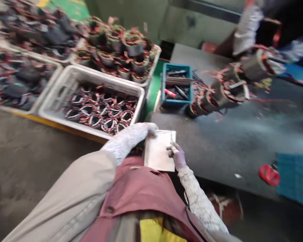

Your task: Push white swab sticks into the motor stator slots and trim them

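Observation:
A white paper pad (159,153) lies in front of my apron, by the near edge of the grey workbench. My left hand (152,130), in a pale sleeve, grips the pad's upper left edge with bent fingers. At the pad's right side is my right hand (177,154), fingers pinched together over the paper. A thin, pen-like thing (171,137) sticks up from those fingers, too blurred to name surely. Any writing on the page cannot be made out.
White crates (91,129) of wire-wound motor stators stand at the left. On the workbench (232,148) are a blue bin (176,102) of pens and tools, a row of stators (212,97) and a red tape roll (269,174). A co-worker's sleeved arm (247,30) reaches in.

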{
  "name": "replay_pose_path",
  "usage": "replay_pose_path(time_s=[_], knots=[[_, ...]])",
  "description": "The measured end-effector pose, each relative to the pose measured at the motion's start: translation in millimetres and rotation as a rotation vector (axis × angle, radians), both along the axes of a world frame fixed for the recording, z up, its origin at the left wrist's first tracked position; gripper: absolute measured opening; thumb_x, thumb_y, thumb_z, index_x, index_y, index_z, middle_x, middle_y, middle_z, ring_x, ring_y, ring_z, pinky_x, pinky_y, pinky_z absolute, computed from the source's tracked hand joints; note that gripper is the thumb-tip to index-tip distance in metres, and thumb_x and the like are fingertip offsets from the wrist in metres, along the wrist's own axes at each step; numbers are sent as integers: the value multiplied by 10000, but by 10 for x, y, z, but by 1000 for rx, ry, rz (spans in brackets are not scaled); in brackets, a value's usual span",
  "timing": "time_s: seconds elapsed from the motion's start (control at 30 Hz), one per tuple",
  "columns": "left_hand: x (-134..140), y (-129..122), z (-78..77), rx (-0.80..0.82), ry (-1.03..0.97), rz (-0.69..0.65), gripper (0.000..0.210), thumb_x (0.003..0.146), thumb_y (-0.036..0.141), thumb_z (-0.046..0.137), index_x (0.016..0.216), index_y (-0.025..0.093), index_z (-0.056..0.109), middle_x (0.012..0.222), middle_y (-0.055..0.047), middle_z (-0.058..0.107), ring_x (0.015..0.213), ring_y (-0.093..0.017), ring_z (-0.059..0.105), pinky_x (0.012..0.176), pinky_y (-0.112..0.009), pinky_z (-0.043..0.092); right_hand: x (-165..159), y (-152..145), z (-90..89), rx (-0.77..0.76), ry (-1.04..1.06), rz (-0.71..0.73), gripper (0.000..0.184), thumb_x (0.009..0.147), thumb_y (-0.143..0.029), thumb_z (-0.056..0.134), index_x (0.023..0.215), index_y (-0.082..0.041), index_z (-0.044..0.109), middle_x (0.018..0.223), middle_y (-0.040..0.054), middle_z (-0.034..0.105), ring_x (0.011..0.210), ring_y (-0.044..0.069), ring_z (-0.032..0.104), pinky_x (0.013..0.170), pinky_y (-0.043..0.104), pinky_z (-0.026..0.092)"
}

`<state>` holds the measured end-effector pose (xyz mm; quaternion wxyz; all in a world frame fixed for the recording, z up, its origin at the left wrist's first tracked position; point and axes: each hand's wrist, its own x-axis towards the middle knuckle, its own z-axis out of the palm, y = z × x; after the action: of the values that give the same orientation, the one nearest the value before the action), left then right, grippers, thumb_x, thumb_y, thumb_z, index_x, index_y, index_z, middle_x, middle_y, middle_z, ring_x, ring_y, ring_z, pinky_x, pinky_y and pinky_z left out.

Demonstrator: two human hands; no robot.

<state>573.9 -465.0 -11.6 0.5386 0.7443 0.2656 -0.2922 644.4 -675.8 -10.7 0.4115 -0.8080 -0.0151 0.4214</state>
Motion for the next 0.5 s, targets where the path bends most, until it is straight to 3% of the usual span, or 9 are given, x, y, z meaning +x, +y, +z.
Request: replay_pose_path(time_s=[0.1,0.17,0.33,0.5], knots=[[147,135,-257,0,18,-136,267,889,305,661,1084,123,639,1009,-40,664,877,-161,643,764,-308,556,100,81,-151,-11,-27,11,493,749,-365,510,1191,-152,558,783,3,652,470,59,479,459,192,391],[209,138,-337,16,4,-154,242,828,237,709,1037,122,669,881,0,671,786,-127,626,690,-231,512,97,156,-235,-34,-66,43,497,788,-319,455,1246,-139,519,813,14,661,468,59,476,460,188,396],[291,25,-368,83,-23,-105,221,887,324,643,927,109,670,793,5,637,713,-107,593,658,-227,487,101,347,-341,-144,-226,210,475,878,-283,384,1324,-140,461,959,51,683,580,82,541,583,207,481],[264,28,-386,63,-52,-110,203,885,320,651,873,117,644,786,11,628,693,-112,586,663,-260,501,198,497,-288,-350,-427,406,432,926,-312,424,1323,-158,495,1078,100,683,921,185,633,847,299,481]])
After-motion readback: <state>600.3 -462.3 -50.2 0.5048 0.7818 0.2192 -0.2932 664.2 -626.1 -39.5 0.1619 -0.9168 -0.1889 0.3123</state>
